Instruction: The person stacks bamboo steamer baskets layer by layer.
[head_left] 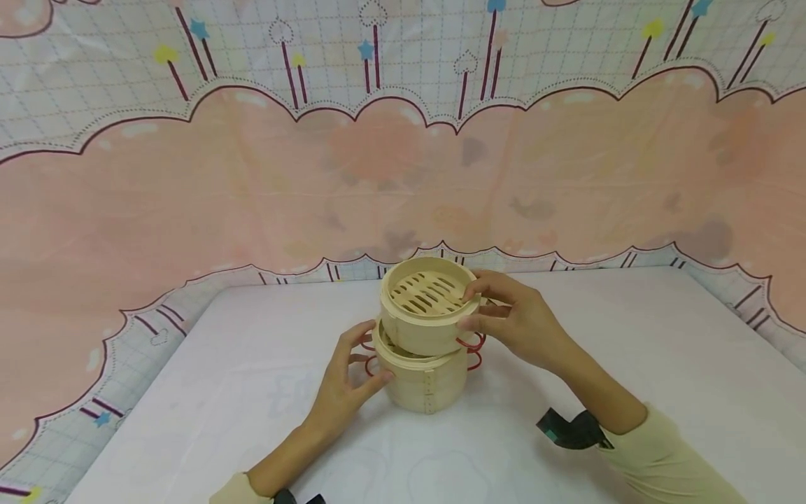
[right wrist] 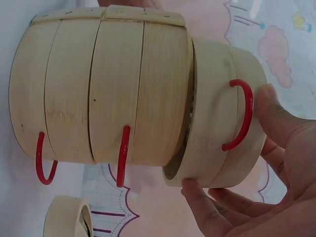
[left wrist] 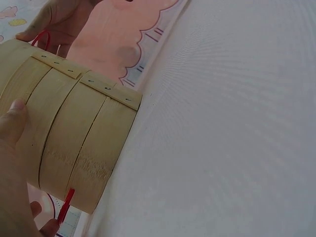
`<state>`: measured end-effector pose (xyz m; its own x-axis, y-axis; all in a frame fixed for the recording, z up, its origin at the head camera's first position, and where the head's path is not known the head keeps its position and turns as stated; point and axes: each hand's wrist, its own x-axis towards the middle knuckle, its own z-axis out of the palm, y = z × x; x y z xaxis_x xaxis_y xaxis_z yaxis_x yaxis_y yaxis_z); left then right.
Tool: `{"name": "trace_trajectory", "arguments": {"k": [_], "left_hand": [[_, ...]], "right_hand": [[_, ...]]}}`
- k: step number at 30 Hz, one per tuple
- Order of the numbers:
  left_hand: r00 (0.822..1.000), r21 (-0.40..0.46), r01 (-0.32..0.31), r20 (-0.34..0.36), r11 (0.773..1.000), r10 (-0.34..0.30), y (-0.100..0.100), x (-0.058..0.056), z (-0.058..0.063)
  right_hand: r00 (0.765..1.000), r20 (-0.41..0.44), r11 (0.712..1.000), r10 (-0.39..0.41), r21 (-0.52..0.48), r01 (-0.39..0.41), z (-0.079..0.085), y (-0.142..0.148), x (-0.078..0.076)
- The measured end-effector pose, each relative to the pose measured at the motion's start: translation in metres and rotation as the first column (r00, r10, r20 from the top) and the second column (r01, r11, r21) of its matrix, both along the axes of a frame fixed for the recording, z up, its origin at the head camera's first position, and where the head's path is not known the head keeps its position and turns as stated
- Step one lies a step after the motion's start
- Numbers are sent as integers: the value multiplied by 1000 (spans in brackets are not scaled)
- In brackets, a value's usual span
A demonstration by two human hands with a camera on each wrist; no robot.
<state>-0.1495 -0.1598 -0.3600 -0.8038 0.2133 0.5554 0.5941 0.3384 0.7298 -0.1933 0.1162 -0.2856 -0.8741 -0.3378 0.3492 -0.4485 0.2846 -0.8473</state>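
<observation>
A round bamboo steamer basket (head_left: 412,334) with a slatted floor and red side handles sits tilted and off-centre at the top of the pile. My right hand (head_left: 522,318) grips its right side, thumb and fingers at the rim and wall. Below it stand the lower steamer baskets (head_left: 412,385), two tiers flush together in the right wrist view, each with a red handle (right wrist: 123,155). My left hand (head_left: 343,378) holds their left side, its thumb (left wrist: 15,121) on the wall. A gap shows between the top basket and the tiers under it.
The pile stands on a white-covered table (head_left: 264,336). Behind hangs a patterned pink cloth (head_left: 283,196). A pale round bamboo piece (right wrist: 61,217) shows at the lower left of the right wrist view; its kind cannot be told. A black strap (head_left: 573,428) hangs at my right wrist.
</observation>
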Motion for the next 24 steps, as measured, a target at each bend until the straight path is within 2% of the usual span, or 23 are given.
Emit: {"name": "trace_trajectory", "arguments": {"k": [13, 24], "left_hand": [[999, -3, 10, -35, 1000, -10, -1, 1, -1], [999, -6, 37, -2, 999, -37, -5, 1, 0]], "right_hand": [[999, -27, 1000, 17, 15, -17, -3, -8, 6], [1000, -5, 1000, 7, 12, -7, -4, -12, 11]]}}
